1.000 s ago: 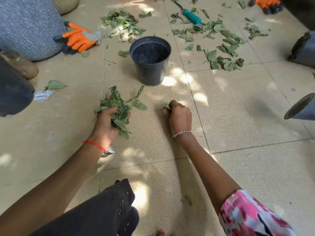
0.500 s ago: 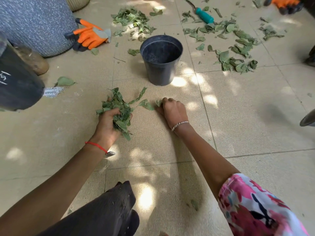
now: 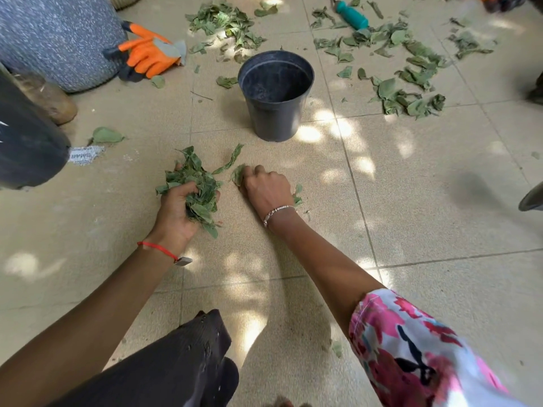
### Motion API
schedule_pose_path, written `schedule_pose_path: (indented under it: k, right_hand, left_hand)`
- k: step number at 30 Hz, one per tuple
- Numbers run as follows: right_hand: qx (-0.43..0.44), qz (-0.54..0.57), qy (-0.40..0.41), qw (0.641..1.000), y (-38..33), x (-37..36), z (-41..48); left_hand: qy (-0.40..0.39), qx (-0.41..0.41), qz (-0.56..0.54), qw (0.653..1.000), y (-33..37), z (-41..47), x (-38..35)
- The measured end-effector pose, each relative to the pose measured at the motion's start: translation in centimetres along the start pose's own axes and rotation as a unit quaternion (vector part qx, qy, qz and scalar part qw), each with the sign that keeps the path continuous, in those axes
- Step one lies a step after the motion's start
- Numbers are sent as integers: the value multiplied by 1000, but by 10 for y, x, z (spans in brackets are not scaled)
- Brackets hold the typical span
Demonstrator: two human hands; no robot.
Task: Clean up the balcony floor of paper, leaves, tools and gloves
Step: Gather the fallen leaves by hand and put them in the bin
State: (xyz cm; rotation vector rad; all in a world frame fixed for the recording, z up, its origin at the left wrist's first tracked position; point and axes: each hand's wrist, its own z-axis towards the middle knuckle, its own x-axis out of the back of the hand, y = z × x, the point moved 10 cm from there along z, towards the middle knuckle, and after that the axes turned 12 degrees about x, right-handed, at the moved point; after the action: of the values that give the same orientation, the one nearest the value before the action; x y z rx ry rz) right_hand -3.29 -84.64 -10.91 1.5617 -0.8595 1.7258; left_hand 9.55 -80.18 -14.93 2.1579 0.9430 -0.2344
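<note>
Bunch of leaves (image 3: 195, 188): sitting in the left hand (image 3: 176, 212), just in front of the black pot (image 3: 276, 95) and a little to its left; the grip is clenching round them.
Right hand (image 3: 269, 190): working directly in front of the pot, knuckles up, its grip pinching a few loose leaves (image 3: 237, 175) against the floor (image 3: 440, 201).
Done, as I judge it: the tiles in front of the pot are looking nearly cleared. I cannot tell whether anything is lying inside the pot, since its inside is dark.
Left to do: leaf litter (image 3: 411, 83) is spreading to the right of the pot, and a second heap of leaves (image 3: 226, 22) is lying behind it. An orange glove (image 3: 147, 54) is lying to its left, a teal-handled tool (image 3: 351, 14) behind it to the right, and a paper scrap (image 3: 86, 154) well to its left.
Hard to make out: an orange-and-dark shape (image 3: 496, 2), far behind the pot to the right, is being cut off by the frame edge and is possibly a second glove. The print on the paper scrap is too small to read.
</note>
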Motion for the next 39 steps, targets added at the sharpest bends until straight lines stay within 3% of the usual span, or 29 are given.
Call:
schedule_pose_path:
  k: [7, 10, 13, 16, 20, 29, 34, 39]
  right_hand:
    - [10, 44, -9, 999, -3, 6, -9]
    - [-86, 144, 26, 986, 27, 12, -28]
    - [-223, 253, 104, 936, 70, 15, -65]
    - [-278, 215, 119, 929, 94, 22, -89]
    - [-246, 105, 78, 960, 93, 11, -91]
    - [-136, 35, 192, 971, 36, 22, -55]
    - [-66, 80, 138, 985, 14, 7, -20]
    - [2, 44, 68, 997, -3, -7, 3]
  left_hand:
    - [-11, 18, 7, 1000, -7, -6, -5]
    - [-11, 23, 0, 1000, -8, -8, -4]
    - [-8, 36, -4, 999, -13, -10, -6]
    - [-12, 51, -8, 999, -20, -10, -10]
    - [-25, 42, 3, 999, -19, -11, -18]
    - [-10, 40, -9, 999, -13, -7, -8]
    - [-4, 24, -7, 1000, -3, -5, -1]
    - [-1, 16, -9, 1000, 0, -6, -1]
